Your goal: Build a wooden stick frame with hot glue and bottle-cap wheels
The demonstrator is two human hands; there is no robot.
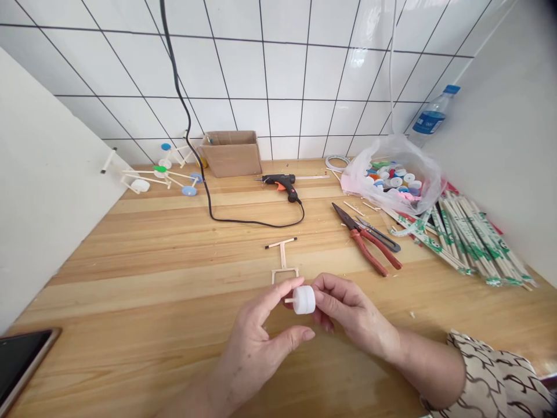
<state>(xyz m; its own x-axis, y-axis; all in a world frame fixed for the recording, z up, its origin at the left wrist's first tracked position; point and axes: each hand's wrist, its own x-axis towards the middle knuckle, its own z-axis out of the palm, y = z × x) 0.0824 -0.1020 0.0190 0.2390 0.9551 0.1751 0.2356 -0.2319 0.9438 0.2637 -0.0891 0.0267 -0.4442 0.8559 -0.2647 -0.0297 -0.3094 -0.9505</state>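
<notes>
Over the worktop [130,278], the right hand [354,310] pinches a white cap [303,299]; the left hand [259,331] spreads open beside it; best keep the stick [289,300] square.

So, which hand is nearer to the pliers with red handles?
The right hand: it is on the near side of the pliers, slightly left. The left hand is farther away, more to the left.

Two hands [263,331] [354,313], one glue gun [281,179], one cardboard box [232,161], one tape roll [337,157], one pair of pliers [354,230], one water bottle [430,122] and one plastic bag [349,184] share one tabletop [174,261].
</notes>
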